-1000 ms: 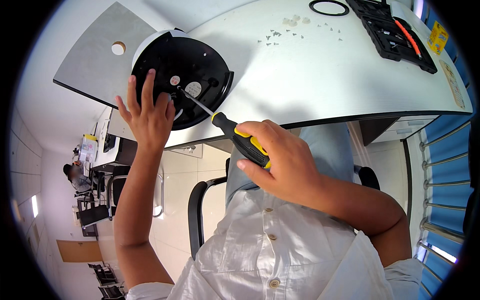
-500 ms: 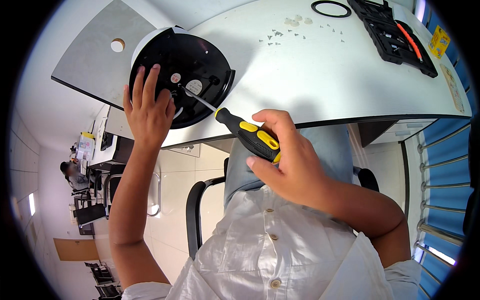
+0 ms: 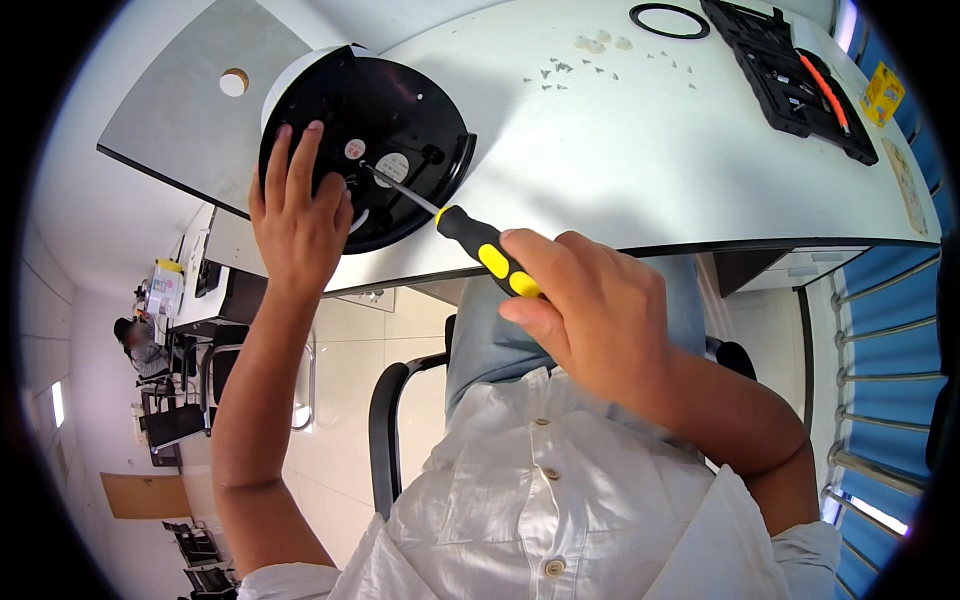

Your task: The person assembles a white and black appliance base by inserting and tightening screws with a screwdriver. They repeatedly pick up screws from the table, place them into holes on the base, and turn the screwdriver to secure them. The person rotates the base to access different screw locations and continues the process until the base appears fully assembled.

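A black round appliance base lies underside up near the desk's left end, with a white body showing behind it. My left hand rests on it, fingers spread and stretched over its surface, thumb bent near the middle. My right hand grips the black and yellow handle of a screwdriver. Its metal shaft reaches to a spot near the base's centre, between two round pale labels. Whether the tip sits in a screw is too small to tell.
Several small screws and pale round pads lie on the white desk. Farther right are a black ring, an open black tool case with an orange-handled tool, and a yellow box. Another person sits at far left.
My right hand has turned on the screwdriver handle, its fingers now curled more over the end. The screwdriver tip stays at about the same spot. My left hand stays on the base.
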Tool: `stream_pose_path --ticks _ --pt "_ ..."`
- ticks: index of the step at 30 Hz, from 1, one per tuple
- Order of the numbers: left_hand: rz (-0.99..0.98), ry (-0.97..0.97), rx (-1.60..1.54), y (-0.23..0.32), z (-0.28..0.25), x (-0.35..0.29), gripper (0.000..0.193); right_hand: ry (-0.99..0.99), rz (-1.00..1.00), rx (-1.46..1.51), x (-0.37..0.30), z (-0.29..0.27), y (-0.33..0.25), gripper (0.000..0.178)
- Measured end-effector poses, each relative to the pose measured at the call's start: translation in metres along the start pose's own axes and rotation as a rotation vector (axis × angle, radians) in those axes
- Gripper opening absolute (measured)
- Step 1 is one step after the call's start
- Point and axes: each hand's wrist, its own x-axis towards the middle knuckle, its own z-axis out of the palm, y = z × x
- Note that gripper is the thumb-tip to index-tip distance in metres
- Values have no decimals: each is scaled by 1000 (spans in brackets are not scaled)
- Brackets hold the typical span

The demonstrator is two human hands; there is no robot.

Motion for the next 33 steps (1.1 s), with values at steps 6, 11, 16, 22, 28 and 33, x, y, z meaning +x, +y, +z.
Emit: stream_pose_path --ticks 6,11,16,22,28,33 --pt "-12 5 -3 -2 1 -1 10 48 39 161 2 -2 -8 49" --pt "-13 -11 10 -3 -1 -1 10 164 -29 119 6 4 -3 50" --pt "156 185 -181 -17 -13 16 10 237 -82 -59 8 2 7 37" --pt "-139 36 -818 -118 31 80 30 181 -113 -147 10 1 7 40" --pt "-405 -378 -1473 -113 75 89 45 110 -18 0 -1 7 9 50" --pt "-525 -379 -1458 -97 68 95 47 100 -35 -69 6 -2 15 50"
